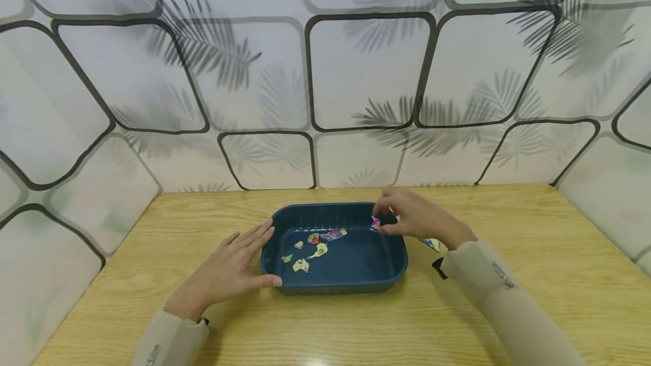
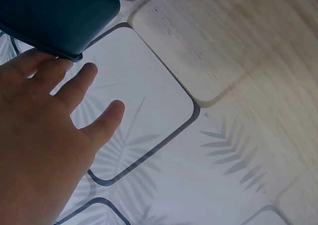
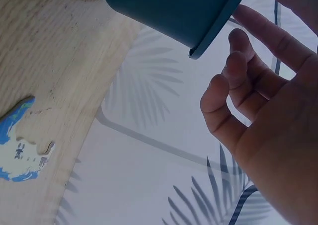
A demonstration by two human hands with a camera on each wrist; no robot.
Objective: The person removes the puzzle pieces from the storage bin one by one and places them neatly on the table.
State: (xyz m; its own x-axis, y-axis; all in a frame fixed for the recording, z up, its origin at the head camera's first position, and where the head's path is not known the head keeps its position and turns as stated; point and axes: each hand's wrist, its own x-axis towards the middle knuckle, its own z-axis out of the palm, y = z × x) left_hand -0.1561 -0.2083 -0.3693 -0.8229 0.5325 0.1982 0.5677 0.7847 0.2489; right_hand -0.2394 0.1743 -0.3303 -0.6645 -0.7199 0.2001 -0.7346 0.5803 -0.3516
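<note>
A dark blue rectangular basin [image 1: 346,284] stands on the wooden table with several small coloured puzzle pieces lying on its floor, among them a cream piece [image 1: 300,265] and a purple one [image 1: 333,234]. My left hand [image 1: 229,270] rests on the basin's left rim, fingers spread and mostly straight. At the far right corner, my right hand [image 1: 419,216] pinches a pink puzzle piece [image 1: 375,222] between thumb and finger, over the inside of the basin. In the right wrist view the other fingers of that hand are bent beside the rim, and the pinched piece is hidden.
To the right of the basin, partly behind the right wrist, a blue and cream puzzle piece [image 3: 22,150] lies on the table [image 1: 325,332]. A wall [image 1: 366,72] patterned with leaves and dark outlines stands behind and at both sides.
</note>
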